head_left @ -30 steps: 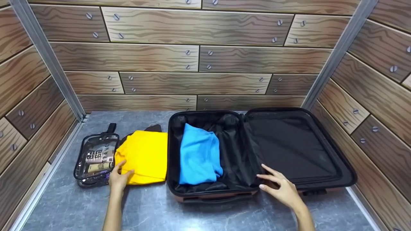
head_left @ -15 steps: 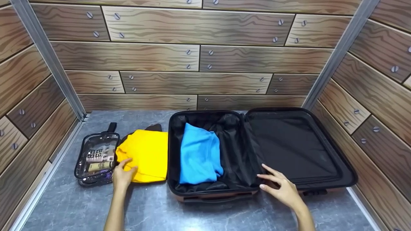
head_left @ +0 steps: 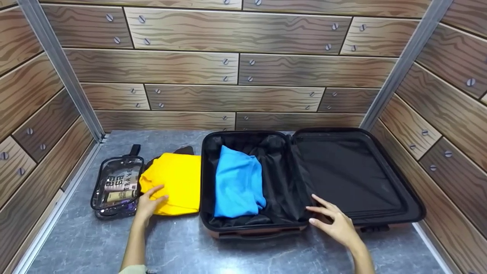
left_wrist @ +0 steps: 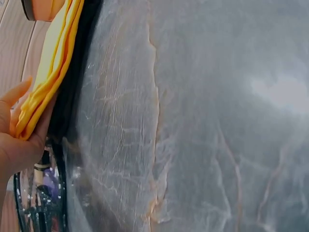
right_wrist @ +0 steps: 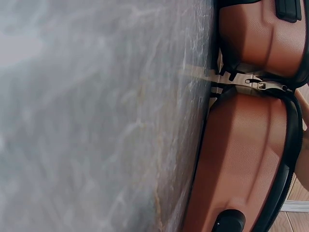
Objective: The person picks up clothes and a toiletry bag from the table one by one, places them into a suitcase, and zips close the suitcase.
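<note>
Fingers of the left hand [head_left: 148, 205] pinch the edge of a folded yellow garment [head_left: 177, 184], part of them hidden behind its cloth; it extends ahead and right of them, layered along its sides. Beyond, a dark garment [head_left: 185, 150] is mostly covered. Left lies a clear toiletry bag [head_left: 123, 166]. Farther right, a rumpled blue garment [head_left: 239, 182] lies in an open suitcase [head_left: 277, 182], where the right hand [head_left: 338, 225] spreads its fingers near the hinge, contact unclear.
</note>
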The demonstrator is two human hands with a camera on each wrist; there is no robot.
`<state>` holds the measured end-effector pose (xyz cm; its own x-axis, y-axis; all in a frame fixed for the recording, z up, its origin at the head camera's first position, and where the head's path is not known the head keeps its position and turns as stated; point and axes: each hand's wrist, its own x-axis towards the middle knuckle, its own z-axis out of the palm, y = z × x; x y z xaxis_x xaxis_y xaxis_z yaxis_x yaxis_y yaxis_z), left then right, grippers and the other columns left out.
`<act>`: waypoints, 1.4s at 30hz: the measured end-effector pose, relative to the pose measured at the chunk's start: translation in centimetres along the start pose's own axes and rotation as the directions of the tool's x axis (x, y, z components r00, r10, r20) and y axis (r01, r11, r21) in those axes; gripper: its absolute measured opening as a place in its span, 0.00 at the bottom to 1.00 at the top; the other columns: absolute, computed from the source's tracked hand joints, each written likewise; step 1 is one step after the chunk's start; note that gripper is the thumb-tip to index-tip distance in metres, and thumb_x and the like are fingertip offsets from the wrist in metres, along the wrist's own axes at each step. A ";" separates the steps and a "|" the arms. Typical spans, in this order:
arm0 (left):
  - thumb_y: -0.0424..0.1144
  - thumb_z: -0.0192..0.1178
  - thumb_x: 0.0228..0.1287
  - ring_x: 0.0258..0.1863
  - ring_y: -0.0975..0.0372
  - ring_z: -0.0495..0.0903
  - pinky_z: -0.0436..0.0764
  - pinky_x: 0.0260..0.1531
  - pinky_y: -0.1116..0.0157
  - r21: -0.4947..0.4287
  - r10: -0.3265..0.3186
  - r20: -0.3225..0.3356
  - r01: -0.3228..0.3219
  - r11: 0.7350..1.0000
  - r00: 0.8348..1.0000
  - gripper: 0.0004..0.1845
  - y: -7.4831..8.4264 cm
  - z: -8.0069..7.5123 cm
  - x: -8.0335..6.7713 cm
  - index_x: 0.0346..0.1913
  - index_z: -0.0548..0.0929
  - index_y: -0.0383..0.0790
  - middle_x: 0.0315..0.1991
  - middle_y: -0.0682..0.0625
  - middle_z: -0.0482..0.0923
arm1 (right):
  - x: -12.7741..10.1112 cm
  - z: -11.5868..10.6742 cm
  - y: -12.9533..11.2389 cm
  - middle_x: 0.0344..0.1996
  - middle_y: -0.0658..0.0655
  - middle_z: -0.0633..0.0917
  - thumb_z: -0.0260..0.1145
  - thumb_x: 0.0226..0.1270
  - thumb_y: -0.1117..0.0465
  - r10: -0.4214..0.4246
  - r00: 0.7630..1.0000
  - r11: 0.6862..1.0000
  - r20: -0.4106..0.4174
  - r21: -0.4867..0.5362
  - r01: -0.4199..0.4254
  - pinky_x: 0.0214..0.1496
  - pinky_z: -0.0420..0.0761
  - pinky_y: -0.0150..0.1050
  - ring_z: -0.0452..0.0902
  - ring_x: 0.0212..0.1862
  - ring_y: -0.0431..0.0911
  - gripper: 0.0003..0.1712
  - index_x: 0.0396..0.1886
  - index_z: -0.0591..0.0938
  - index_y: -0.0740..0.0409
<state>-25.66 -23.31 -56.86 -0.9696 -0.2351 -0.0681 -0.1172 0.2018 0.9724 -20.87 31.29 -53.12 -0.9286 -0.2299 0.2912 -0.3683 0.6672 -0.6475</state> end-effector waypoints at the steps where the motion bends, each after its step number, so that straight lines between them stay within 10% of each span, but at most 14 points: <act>1: 0.29 0.60 0.57 0.60 0.50 0.58 0.61 0.55 0.59 -0.016 -0.002 0.009 0.002 1.000 1.000 0.26 -0.1 0.1 0.2 0.60 0.69 0.26 0.63 0.31 0.59 | 0.0 0.0 0.0 0.62 0.43 0.69 0.70 0.53 0.51 -0.001 1.000 1.000 0.000 0.001 0.001 0.52 0.68 0.60 0.61 0.63 0.46 0.20 0.48 0.83 0.41; 7: 0.27 0.60 0.57 0.56 0.53 0.60 0.64 0.50 0.67 -0.069 0.013 0.002 -0.013 0.998 1.000 0.26 -0.7 0.5 0.7 0.59 0.69 0.26 0.62 0.31 0.60 | 0.0 0.0 0.1 0.62 0.44 0.69 0.71 0.53 0.51 -0.012 1.000 1.000 -0.003 0.009 0.012 0.51 0.68 0.60 0.61 0.62 0.46 0.20 0.48 0.83 0.40; 14: 0.26 0.60 0.56 0.25 0.66 0.63 0.66 0.22 0.76 -0.094 -0.023 -0.057 0.018 0.995 0.998 0.25 -0.9 0.8 0.7 0.59 0.71 0.29 0.60 0.35 0.64 | 0.0 0.1 0.2 0.62 0.43 0.69 0.71 0.52 0.51 -0.026 1.000 1.000 -0.016 -0.006 0.026 0.52 0.67 0.60 0.62 0.62 0.46 0.20 0.48 0.83 0.39; 21: 0.25 0.57 0.58 0.51 0.54 0.59 0.66 0.34 0.75 -0.134 -0.014 -0.032 0.009 0.991 0.999 0.27 -0.4 0.7 0.5 0.62 0.68 0.30 0.65 0.36 0.57 | 0.1 0.1 0.2 0.62 0.42 0.69 0.71 0.52 0.50 -0.025 1.000 1.000 -0.016 -0.007 0.025 0.52 0.67 0.61 0.62 0.62 0.46 0.20 0.48 0.83 0.38; 42: 0.26 0.56 0.60 0.60 0.57 0.57 0.68 0.35 0.77 -0.166 0.071 -0.012 -0.073 0.984 0.997 0.26 3.5 0.5 0.0 0.63 0.69 0.36 0.71 0.39 0.42 | 0.0 0.0 0.3 0.62 0.42 0.68 0.70 0.53 0.50 -0.019 1.000 1.000 -0.004 0.005 0.019 0.52 0.66 0.62 0.61 0.63 0.45 0.20 0.48 0.83 0.40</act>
<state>-26.14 -22.07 -53.56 -0.9728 -0.2316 0.0043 -0.0093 0.0580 0.9983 -20.96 31.47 -53.29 -0.9211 -0.2398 0.3066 -0.3864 0.6591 -0.6452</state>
